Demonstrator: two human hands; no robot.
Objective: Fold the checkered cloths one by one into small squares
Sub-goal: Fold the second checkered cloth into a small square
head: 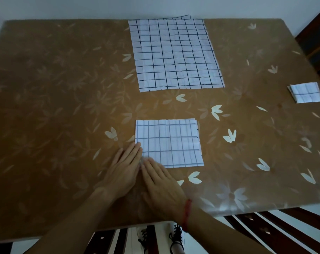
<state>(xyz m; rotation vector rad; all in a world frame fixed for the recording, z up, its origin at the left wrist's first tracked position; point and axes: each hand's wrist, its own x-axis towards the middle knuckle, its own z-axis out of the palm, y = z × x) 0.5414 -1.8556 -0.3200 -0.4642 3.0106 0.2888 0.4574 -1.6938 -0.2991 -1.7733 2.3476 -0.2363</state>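
- Under everything is the big brown table (pixel 54 107) with pale flowers on it.
- Far in the middle lies the pile of open cloths (pixel 175 55), flat and waiting their turn.
- Near the middle lies the half-folded cloth (pixel 170 143). It is a fat square now. I think it needs one or two more folds to be as small as the done one.
- The left hand (pixel 122 171) lies flat, with fingers straight and close together. The tips touch the left edge of that cloth, and it grips nothing.
- The right hand (pixel 161 186) is flat too, with its tips on the near left corner. It grips nothing.
- To do this step well, I would press the layers flat first. Then I would pinch the left edge with both hands and carry it over to the right edge. I would line up the corners before rubbing the crease down. If the layers slip, the square could come out crooked.
- At the right edge sits the small folded square (pixel 305 93), already done.
- A thin red band (pixel 186 213) is round the right wrist.
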